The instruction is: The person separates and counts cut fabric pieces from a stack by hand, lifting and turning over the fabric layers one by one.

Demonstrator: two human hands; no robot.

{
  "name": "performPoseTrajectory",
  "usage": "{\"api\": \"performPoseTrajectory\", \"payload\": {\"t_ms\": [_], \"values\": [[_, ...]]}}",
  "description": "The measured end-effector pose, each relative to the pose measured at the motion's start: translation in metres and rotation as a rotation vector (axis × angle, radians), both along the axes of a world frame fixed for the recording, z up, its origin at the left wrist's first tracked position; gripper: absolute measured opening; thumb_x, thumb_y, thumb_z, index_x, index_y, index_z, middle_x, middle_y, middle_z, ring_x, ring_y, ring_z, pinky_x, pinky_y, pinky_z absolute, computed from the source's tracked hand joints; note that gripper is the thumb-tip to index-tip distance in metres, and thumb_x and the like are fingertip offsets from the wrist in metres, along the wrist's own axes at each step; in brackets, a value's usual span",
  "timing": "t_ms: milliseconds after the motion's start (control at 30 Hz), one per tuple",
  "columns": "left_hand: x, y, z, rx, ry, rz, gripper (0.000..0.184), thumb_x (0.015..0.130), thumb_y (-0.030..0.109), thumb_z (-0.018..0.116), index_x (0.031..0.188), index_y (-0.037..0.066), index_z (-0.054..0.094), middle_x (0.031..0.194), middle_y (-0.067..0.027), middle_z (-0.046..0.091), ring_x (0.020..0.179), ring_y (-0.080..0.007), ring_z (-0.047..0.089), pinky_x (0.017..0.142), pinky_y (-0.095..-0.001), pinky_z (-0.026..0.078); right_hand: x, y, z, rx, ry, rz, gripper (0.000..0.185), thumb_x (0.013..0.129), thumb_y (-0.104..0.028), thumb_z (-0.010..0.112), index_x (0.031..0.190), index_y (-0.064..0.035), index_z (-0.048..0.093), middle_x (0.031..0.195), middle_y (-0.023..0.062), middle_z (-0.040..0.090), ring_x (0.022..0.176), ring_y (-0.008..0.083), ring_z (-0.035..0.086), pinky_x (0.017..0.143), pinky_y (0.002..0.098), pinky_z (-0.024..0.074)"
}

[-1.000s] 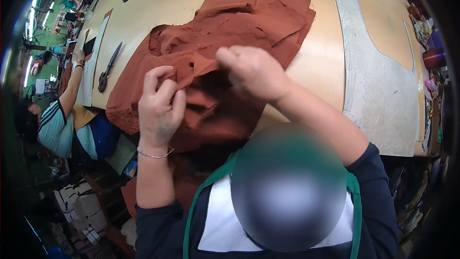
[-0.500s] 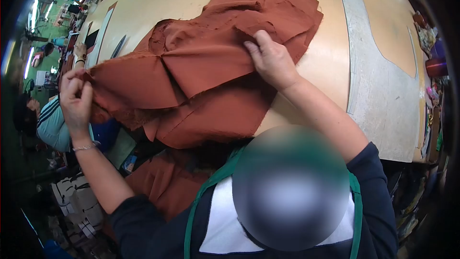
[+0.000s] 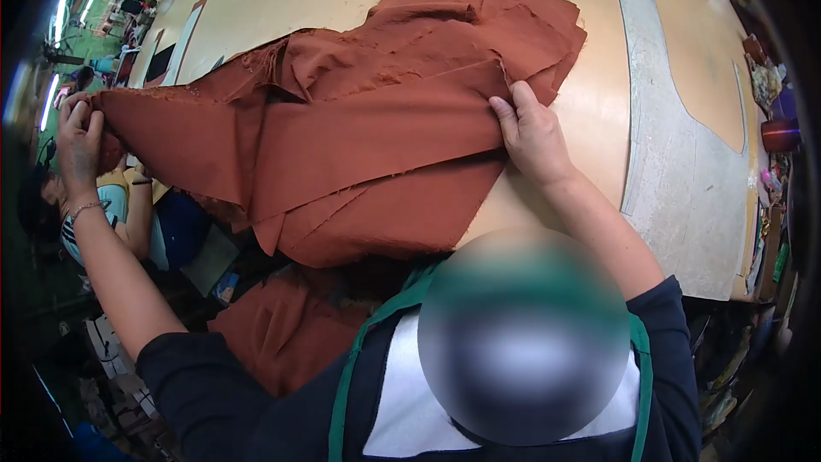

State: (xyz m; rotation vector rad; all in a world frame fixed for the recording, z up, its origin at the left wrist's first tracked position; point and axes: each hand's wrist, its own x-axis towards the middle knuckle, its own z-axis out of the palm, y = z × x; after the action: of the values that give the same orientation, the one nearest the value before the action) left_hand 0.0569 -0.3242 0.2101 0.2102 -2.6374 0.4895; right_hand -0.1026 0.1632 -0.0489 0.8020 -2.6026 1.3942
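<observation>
A rust-brown piece of fabric [image 3: 368, 133] with frayed edges is stretched between my two hands. At the far left, my left hand [image 3: 79, 141] is closed on one corner, holding it out past the table's edge. My right hand [image 3: 534, 133] pinches the opposite edge between thumb and fingers. Beneath and behind the held piece, more rust-brown fabric pieces [image 3: 513, 17] lie rumpled in a layered pile. Folds hide part of the lower layers.
A grey pattern sheet [image 3: 684, 171] with a curved cutout lies on the pale table [image 3: 590, 77] at right. Another rust-brown cloth heap [image 3: 286, 325] sits below the table's edge. A co-worker [image 3: 128, 214] is at the left. Assorted items [image 3: 778, 137] line the right edge.
My left hand has moved left and slightly up, drawing the fabric out flatter. My right hand has shifted right and a little down, still gripping the edge.
</observation>
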Motion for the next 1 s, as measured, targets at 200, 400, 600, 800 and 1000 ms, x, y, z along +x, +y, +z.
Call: {"api": "performPoseTrajectory", "payload": {"t_ms": [200,400,600,800,1000], "values": [[0.016,0.002,0.014,0.139,-0.067,-0.028,0.017,0.079,0.005,0.056,0.090,-0.007,0.052,0.100,-0.0084,0.055,0.089,-0.0161,0.053,0.079,-0.0253,0.041,-0.028,0.000,0.021,-0.023,0.048,-0.034,0.022,0.085,-0.019,0.057,0.081,-0.0038,0.041,0.066,0.0208,0.055,0.064,0.0420,0.053,0.054,0.0443,0.0420],[0.043,-0.048,0.014,0.186,0.093,0.155,0.013,0.081,0.006,0.054,0.081,-0.004,0.048,0.083,-0.0055,0.051,0.077,-0.0129,0.047,0.075,-0.0236,0.039,-0.033,0.016,-0.001,0.098,-0.006,-0.049,0.021,0.084,-0.021,0.057,0.087,-0.0037,0.046,0.072,0.0224,0.057,0.071,0.0413,0.054,0.060,0.0448,0.0436],[0.020,0.043,0.029,0.943,0.051,-0.013,0.008,0.085,0.003,0.051,0.086,-0.004,0.056,0.095,0.0000,0.055,0.086,-0.0071,0.050,0.079,-0.0221,0.039,-0.040,0.008,0.019,0.154,0.006,-0.046,0.023,0.085,-0.023,0.055,0.085,-0.0027,0.045,0.071,0.0210,0.058,0.070,0.0410,0.055,0.060,0.0450,0.0435],[0.031,0.015,0.039,1.295,0.120,0.037,0.016,0.085,0.005,0.049,0.098,0.000,0.058,0.091,-0.0031,0.060,0.080,-0.0098,0.058,0.074,-0.0218,0.047,-0.049,0.010,0.014,0.205,0.233,-0.091,0.022,0.080,-0.019,0.060,0.087,-0.0044,0.046,0.079,0.0167,0.056,0.078,0.0352,0.055,0.068,0.0426,0.0442],[-0.005,0.213,-0.046,1.529,0.163,-0.138,0.015,0.080,0.003,0.055,0.094,-0.001,0.059,0.092,-0.0067,0.058,0.086,-0.0122,0.057,0.074,-0.0251,0.047,-0.001,-0.033,0.080,-0.215,0.303,0.249,0.027,0.074,-0.021,0.066,0.088,-0.0036,0.051,0.080,0.0141,0.053,0.078,0.0298,0.054,0.070,0.0383,0.0449]]}}
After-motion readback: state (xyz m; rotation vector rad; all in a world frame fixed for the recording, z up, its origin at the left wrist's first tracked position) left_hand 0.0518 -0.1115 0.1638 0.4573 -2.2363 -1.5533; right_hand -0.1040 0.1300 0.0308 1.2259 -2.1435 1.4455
